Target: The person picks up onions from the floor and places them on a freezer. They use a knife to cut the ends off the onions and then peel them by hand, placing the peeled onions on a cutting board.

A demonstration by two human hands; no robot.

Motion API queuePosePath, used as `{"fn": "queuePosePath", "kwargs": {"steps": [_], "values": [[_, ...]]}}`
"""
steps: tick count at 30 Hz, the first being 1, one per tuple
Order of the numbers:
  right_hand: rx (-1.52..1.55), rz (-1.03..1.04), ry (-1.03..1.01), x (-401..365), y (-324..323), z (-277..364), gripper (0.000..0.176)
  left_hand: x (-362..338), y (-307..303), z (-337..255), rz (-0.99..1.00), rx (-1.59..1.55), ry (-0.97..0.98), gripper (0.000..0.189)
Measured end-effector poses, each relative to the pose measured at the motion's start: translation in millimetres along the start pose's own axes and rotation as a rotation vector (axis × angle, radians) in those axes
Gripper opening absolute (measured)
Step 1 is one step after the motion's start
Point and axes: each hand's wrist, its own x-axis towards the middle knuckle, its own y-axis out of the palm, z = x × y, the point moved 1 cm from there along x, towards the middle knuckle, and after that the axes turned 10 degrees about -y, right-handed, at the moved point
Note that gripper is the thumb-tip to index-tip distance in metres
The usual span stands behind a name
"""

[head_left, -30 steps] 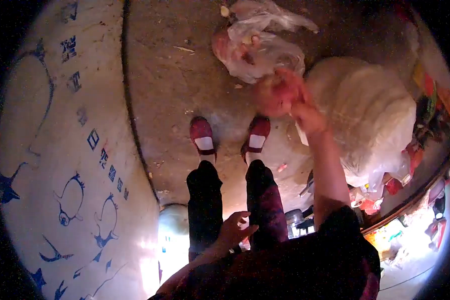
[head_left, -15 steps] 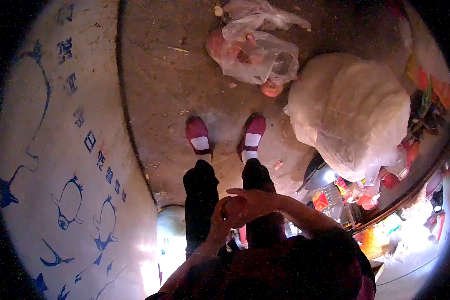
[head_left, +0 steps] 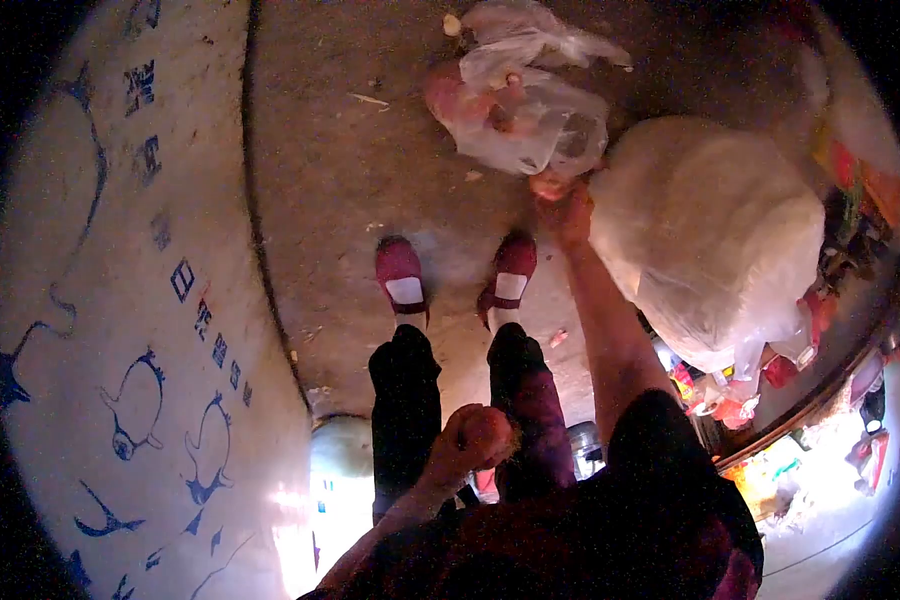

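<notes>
My left hand (head_left: 457,450) is close to my lap, its fingers closed around a reddish, round fruit or vegetable (head_left: 490,432). My right arm stretches forward past my knee. At its end, my right hand (head_left: 568,215) is right at another reddish round piece (head_left: 549,184) on the floor; its fingers are blurred. That piece lies at the near edge of a thin, clear plastic bag (head_left: 530,125), through which more reddish round shapes show.
A large, bulging whitish plastic bag (head_left: 710,230) stands right of my right forearm. Scraps lie on the brown floor (head_left: 340,180). My red shoes (head_left: 399,260) are in the middle. A pale wall-like surface with blue markings (head_left: 135,395) curves along the left. Cluttered colourful packages (head_left: 735,405) are at the right.
My right hand has left my left hand and reached forward to the round piece by the clear bag. My left hand stays near my lap, its round piece now more exposed.
</notes>
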Motion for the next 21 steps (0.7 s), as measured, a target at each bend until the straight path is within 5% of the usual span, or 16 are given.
{"fn": "queuePosePath", "kwargs": {"steps": [3,8,13,16,19,21], "values": [[0.209,0.273,0.331,66,-14,36,0.025,-3,0,9,-0.008,0.156,0.112,0.07],[0.121,0.132,0.286,62,-11,36,0.02,-5,-4,9,0.037,0.221,0.184,0.069],[0.095,0.008,0.319,-19,-21,55,0.02,1,0,14,0.06,0.314,0.228,0.064],[0.086,0.014,0.405,-94,-33,81,0.022,13,-16,18,0.296,0.124,0.155,0.059],[0.031,0.151,0.475,-174,-54,118,0.025,12,-16,9,0.12,0.204,0.205,0.056],[0.556,0.158,0.681,-213,-75,140,0.021,3,-19,4,0.198,0.14,0.12,0.05]]}}
